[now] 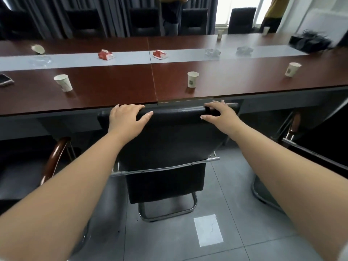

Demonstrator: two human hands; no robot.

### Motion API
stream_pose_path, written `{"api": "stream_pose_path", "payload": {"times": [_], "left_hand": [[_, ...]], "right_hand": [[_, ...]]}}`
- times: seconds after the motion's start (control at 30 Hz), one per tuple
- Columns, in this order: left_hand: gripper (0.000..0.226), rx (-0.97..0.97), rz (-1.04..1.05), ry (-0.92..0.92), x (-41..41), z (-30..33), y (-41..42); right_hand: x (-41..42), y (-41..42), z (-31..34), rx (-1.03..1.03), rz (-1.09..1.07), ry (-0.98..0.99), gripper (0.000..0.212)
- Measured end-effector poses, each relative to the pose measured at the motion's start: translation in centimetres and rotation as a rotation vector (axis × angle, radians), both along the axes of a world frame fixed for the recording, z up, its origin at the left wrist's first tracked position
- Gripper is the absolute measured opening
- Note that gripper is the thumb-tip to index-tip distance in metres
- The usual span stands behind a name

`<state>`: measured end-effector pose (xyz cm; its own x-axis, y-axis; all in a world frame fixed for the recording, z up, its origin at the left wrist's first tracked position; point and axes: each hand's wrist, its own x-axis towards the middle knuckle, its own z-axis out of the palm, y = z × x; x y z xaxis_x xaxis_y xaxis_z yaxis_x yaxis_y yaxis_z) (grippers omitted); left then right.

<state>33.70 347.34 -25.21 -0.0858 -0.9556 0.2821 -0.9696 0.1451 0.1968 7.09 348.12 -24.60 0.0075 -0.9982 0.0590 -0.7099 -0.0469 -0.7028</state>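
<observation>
A black leather chair point(169, 140) with a chrome frame stands pushed against the long brown conference table point(113, 91), its back facing me. My left hand point(126, 117) grips the left part of the backrest's top edge, fingers over the far side and thumb on the near side. My right hand point(219, 113) grips the right part of the same edge, thumb in front and fingers curled over the top.
Paper cups point(63, 82) point(192, 79) point(291, 69), two red tissue packs point(105, 54), a phone point(5, 79) and a black bag point(308, 42) lie on the table. Neighbouring chairs point(54, 157) point(293, 132) stand on both sides. Two people point(171, 14) stand across the table. A white paper point(208, 229) lies on the tiled floor.
</observation>
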Motion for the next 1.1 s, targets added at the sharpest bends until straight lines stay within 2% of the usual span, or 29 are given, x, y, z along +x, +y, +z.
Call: {"api": "stream_pose_path", "payload": {"times": [0.07, 0.1, 0.27, 0.37, 0.47, 0.6, 0.73, 0.9, 1.1], "left_hand": [[0.050, 0.067, -0.013, 0.047, 0.1, 0.1, 0.5], [0.046, 0.091, -0.010, 0.135, -0.1, 0.4, 0.9], [0.027, 0.122, -0.042, 0.855, -3.4, 1.8, 3.6], [0.014, 0.203, -0.165, 0.989, -6.3, 2.4, 5.3], [0.016, 0.290, -0.242, 1.092, -8.1, 2.7, 6.6], [0.018, 0.404, -0.204, 1.302, -10.4, 1.9, 8.4], [0.020, 0.588, -0.211, 1.338, -13.9, -0.1, 10.7], [0.023, 0.670, -0.281, 1.287, -18.3, -1.1, 11.0], [0.023, 0.682, -0.311, 1.259, -25.0, -0.8, 9.3]], "right_hand": [[0.2, 0.6, 0.0, -0.015, -0.076, -0.117, 0.039], [0.4, 0.9, 0.0, -0.032, -0.124, -0.164, 0.033], [3.0, 3.8, -0.3, -0.054, -0.268, -0.419, 0.019], [4.6, 6.1, 0.0, -0.016, -0.268, -0.585, 0.015], [5.3, 7.8, 0.7, -0.030, -0.312, -0.666, 0.016], [4.4, 10.4, 0.8, -0.062, -0.444, -0.805, 0.019], [2.3, 13.5, -0.6, -0.082, -0.657, -0.857, 0.023], [-2.1, 15.8, -2.2, -0.134, -0.852, -0.862, 0.026], [-8.7, 14.8, -2.6, -0.158, -0.877, -0.895, 0.027]]}}
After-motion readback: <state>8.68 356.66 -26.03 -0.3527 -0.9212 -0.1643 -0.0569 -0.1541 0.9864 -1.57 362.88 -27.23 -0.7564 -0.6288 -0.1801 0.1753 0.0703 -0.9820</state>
